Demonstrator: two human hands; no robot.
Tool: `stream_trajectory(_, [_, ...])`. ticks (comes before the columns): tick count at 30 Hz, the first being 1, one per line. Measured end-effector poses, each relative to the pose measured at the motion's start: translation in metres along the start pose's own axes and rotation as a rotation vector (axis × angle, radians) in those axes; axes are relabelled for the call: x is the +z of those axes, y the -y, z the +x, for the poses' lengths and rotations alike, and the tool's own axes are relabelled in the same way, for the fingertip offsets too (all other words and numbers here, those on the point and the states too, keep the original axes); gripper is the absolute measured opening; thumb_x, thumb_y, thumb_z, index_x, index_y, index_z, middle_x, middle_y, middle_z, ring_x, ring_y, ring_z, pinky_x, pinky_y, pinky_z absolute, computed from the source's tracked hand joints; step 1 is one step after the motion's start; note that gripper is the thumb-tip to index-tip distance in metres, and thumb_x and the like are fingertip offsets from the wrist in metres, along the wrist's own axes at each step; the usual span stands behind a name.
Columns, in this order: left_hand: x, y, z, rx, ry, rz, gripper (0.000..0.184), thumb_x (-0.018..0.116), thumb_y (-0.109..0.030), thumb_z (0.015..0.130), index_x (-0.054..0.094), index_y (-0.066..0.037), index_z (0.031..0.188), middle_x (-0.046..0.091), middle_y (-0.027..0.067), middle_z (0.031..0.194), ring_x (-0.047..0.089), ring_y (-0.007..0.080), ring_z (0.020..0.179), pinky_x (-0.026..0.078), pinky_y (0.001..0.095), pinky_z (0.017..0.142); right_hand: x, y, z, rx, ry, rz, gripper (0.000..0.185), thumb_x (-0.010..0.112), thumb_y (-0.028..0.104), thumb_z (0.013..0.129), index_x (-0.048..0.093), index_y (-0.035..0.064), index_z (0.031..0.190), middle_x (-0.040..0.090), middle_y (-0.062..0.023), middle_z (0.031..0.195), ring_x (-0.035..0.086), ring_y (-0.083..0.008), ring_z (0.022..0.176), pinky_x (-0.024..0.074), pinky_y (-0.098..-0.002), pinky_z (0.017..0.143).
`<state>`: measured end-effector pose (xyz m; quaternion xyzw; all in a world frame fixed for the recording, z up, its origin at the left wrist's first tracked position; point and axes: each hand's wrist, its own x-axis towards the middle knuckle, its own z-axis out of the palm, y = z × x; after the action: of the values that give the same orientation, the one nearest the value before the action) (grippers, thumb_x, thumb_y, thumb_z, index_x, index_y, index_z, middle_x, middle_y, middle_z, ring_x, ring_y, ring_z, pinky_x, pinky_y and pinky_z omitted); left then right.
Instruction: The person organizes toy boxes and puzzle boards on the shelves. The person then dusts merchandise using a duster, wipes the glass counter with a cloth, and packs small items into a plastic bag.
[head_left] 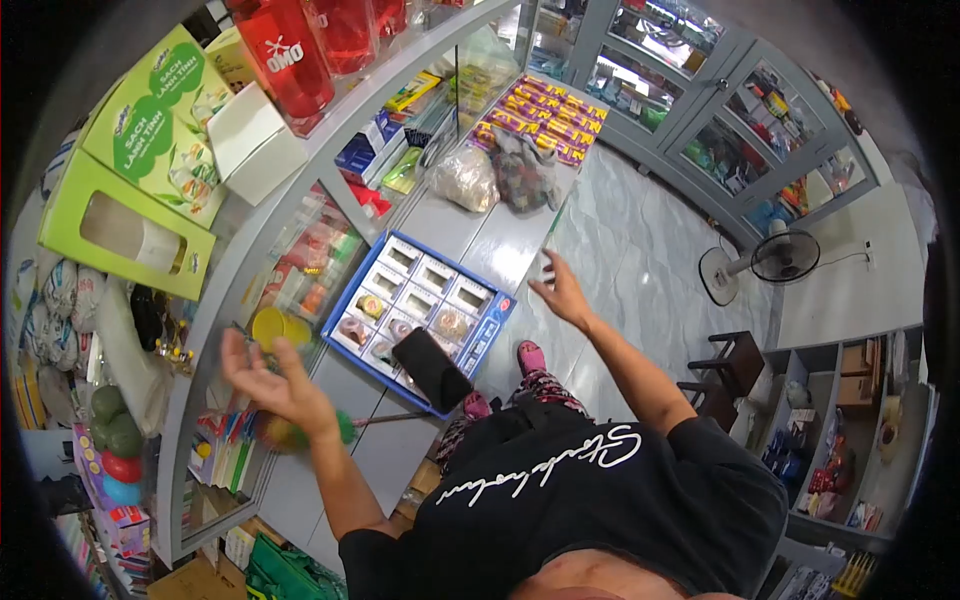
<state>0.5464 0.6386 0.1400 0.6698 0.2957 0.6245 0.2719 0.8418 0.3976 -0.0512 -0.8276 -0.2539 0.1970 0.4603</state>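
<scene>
My left hand (268, 380) is raised at the left, palm up and fingers apart, near two yellow cup-like things (268, 326). Whether it touches them I cannot tell. Over the floor beyond the counter's edge, my right hand (562, 290) hangs open with nothing in it. Between the hands lies a blue-edged box (345, 285) with white compartments. Several compartments hold small round objects, and others show dark rectangular slots. A black smartphone (432, 368) rests at a slant over the box's near side. A multicoloured duster (285, 432) lies below my left hand.
A grey counter (455, 232) carries a clear plastic bag (464, 180), a dark patterned bag (525, 172) and purple-yellow packets (550, 110). Glass shelving (310, 180) rises at left with red OMO bottles (285, 62) on top. A fan (770, 258) and brown stools (735, 365) stand right.
</scene>
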Motion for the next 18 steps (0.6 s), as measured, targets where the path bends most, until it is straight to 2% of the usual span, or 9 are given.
stream_trajectory(2, [0.026, 0.002, -0.025, -0.203, 0.183, -0.047, 0.051, 0.06, -0.015, 0.085, 0.036, 0.0, 0.128, 0.037, 0.0146, 0.132, 0.037, 0.0247, 0.121, 0.028, 0.0374, 0.099, -0.022, 0.0, 0.047, -0.266, -0.116, -0.295, 0.076, 0.071, 0.027, 0.074, 0.031, 0.0086, 0.135, 0.046, -0.0232, 0.115, 0.05, -0.0364, 0.102, 0.0426, -0.0402, 0.087])
stream_trajectory(4, [0.055, 0.003, -0.048, -0.313, 0.323, -0.088, 0.05, 0.062, -0.017, 0.084, 0.04, -0.001, 0.126, 0.038, 0.0127, 0.129, 0.039, 0.0238, 0.117, 0.031, 0.0359, 0.096, -0.038, 0.012, 0.098, -0.345, -0.186, -0.438, 0.079, 0.072, 0.028, 0.072, 0.03, 0.0163, 0.137, 0.036, -0.0236, 0.126, 0.041, -0.0404, 0.108, 0.0382, -0.0431, 0.092])
stream_trajectory(5, [0.07, 0.009, -0.064, -0.348, 0.391, -0.089, 0.05, 0.062, -0.017, 0.084, 0.04, -0.002, 0.126, 0.039, 0.0117, 0.127, 0.04, 0.0234, 0.116, 0.032, 0.0353, 0.095, -0.042, 0.017, 0.125, -0.339, -0.239, -0.459, 0.082, 0.073, 0.032, 0.07, 0.028, 0.0249, 0.138, 0.033, -0.0224, 0.131, 0.037, -0.0437, 0.113, 0.0376, -0.051, 0.091])
stream_trajectory(9, [0.15, 0.011, -0.107, -0.509, 0.636, 0.018, 0.053, 0.064, -0.021, 0.082, 0.04, -0.003, 0.126, 0.04, 0.0132, 0.123, 0.042, 0.0249, 0.112, 0.035, 0.0351, 0.093, -0.052, 0.029, 0.213, -0.304, -0.255, -0.586, 0.08, 0.071, 0.045, 0.068, 0.03, 0.0345, 0.136, 0.028, -0.0174, 0.138, 0.026, -0.0467, 0.122, 0.0344, -0.0653, 0.086])
stream_trajectory(10, [0.173, 0.021, -0.119, -0.613, 0.664, -0.028, 0.055, 0.065, -0.023, 0.082, 0.04, -0.003, 0.127, 0.04, 0.0147, 0.124, 0.042, 0.0258, 0.112, 0.035, 0.0356, 0.094, -0.05, 0.022, 0.228, -0.304, -0.246, -0.566, 0.08, 0.071, 0.045, 0.068, 0.03, 0.0345, 0.136, 0.028, -0.0174, 0.138, 0.026, -0.0467, 0.122, 0.0344, -0.0653, 0.086])
stream_trajectory(12, [0.222, 0.056, -0.141, -0.703, 0.664, -0.035, 0.058, 0.066, -0.025, 0.081, 0.039, -0.003, 0.128, 0.04, 0.0167, 0.124, 0.042, 0.0266, 0.112, 0.035, 0.0361, 0.094, -0.042, -0.003, 0.25, -0.161, 0.11, -0.633, 0.075, 0.069, 0.044, 0.069, 0.033, 0.0363, 0.134, 0.027, -0.0146, 0.139, 0.025, -0.0465, 0.124, 0.0347, -0.0651, 0.087])
stream_trajectory(15, [0.291, 0.09, -0.144, -0.95, 0.588, -0.046, 0.066, 0.068, -0.031, 0.079, 0.037, -0.002, 0.13, 0.04, 0.0205, 0.124, 0.041, 0.0281, 0.113, 0.035, 0.037, 0.094, -0.036, -0.023, 0.22, -0.381, -0.016, -0.593, 0.06, 0.07, 0.018, 0.066, 0.049, 0.0245, 0.123, 0.042, -0.0152, 0.127, 0.043, -0.0386, 0.103, 0.0446, -0.0488, 0.078])
stream_trajectory(16, [0.313, 0.099, -0.145, -1.1, 0.493, -0.048, 0.072, 0.07, -0.034, 0.077, 0.035, -0.001, 0.131, 0.04, 0.0221, 0.124, 0.041, 0.0289, 0.114, 0.035, 0.0375, 0.095, -0.039, -0.029, 0.211, -0.441, -0.02, -0.567, 0.057, 0.069, 0.017, 0.066, 0.051, 0.0232, 0.12, 0.046, -0.0156, 0.121, 0.045, -0.0381, 0.098, 0.0453, -0.0448, 0.076])
stream_trajectory(18, [0.346, 0.145, -0.151, -1.123, 0.44, -0.019, 0.077, 0.07, -0.038, 0.076, 0.033, 0.0, 0.131, 0.039, 0.0228, 0.124, 0.041, 0.0288, 0.114, 0.035, 0.0374, 0.095, -0.052, -0.032, 0.199, -0.414, 0.019, -0.481, 0.046, 0.067, 0.019, 0.068, 0.056, 0.0189, 0.113, 0.048, -0.0124, 0.104, 0.045, -0.0349, 0.092, 0.0445, -0.0438, 0.071])
